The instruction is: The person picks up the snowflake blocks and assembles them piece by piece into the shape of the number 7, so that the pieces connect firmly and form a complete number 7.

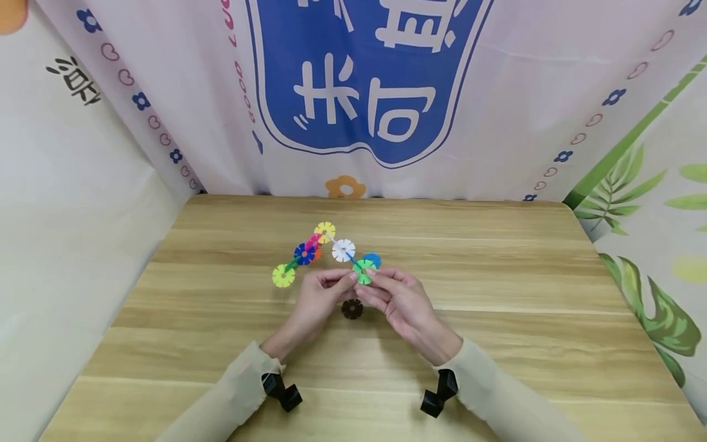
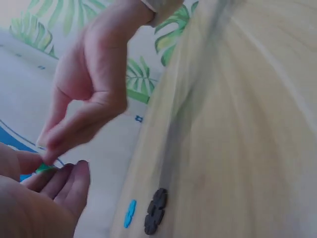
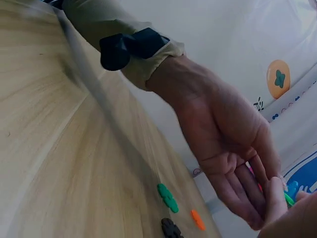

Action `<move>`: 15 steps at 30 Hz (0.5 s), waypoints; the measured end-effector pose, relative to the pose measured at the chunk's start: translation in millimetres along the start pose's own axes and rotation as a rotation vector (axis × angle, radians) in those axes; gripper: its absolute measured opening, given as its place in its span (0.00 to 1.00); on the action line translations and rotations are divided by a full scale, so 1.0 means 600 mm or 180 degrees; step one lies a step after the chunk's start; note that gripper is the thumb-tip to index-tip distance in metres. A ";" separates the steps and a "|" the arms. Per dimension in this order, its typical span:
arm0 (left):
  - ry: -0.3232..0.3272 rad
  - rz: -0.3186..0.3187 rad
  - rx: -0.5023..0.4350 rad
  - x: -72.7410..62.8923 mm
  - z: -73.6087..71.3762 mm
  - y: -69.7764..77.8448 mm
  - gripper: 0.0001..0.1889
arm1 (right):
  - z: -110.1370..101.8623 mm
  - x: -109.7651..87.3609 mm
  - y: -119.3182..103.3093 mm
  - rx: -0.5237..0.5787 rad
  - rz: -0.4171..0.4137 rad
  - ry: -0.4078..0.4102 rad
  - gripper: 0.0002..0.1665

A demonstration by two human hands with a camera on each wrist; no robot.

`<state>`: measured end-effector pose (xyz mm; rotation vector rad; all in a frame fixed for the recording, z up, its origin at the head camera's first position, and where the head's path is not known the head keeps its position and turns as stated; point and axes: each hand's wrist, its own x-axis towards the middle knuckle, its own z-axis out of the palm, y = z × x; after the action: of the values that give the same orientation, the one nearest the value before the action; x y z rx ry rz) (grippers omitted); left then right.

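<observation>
Both hands meet at a light green notched plastic disc (image 1: 364, 271). My left hand (image 1: 323, 301) pinches its left edge between thumb and fingers, and my right hand (image 1: 403, 299) pinches its right side. The disc joins a chain of interlocking discs: an edge-on blue one, a white disc (image 1: 343, 250), a yellow disc (image 1: 324, 232), a pink disc (image 1: 313, 241), a dark blue disc (image 1: 304, 253) and a yellow-green disc (image 1: 283, 275) at the left end. In both wrist views, fingers largely hide the light green disc.
Loose discs lie on the wooden table (image 1: 497, 294): a black disc (image 1: 352, 309) below the hands, a blue disc (image 1: 372, 260) behind them, an orange disc (image 3: 197, 219) and a green disc (image 3: 167, 198). A printed curtain (image 1: 530, 123) hangs behind the table's far edge.
</observation>
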<state>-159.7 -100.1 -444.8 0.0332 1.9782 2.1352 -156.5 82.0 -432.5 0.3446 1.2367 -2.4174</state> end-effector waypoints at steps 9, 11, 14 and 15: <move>0.0398 -0.0429 -0.0371 0.008 -0.015 0.011 0.15 | -0.028 0.034 -0.018 -0.1439 0.0235 -0.0492 0.05; 0.0410 -0.0427 -0.0406 0.008 -0.020 0.012 0.15 | -0.038 0.049 -0.035 -0.2020 0.0095 -0.0494 0.09; 0.0428 -0.0447 -0.0446 0.007 -0.028 0.013 0.16 | -0.047 0.075 -0.064 -0.2959 -0.0365 -0.0332 0.12; 0.0429 -0.0454 -0.0456 0.006 -0.031 0.013 0.16 | -0.048 0.084 -0.071 -0.3272 -0.0534 -0.0255 0.13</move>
<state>-167.7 -118.3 -439.5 -0.2743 1.8293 2.2307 -219.6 115.8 -438.2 -0.1700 2.2875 -1.5616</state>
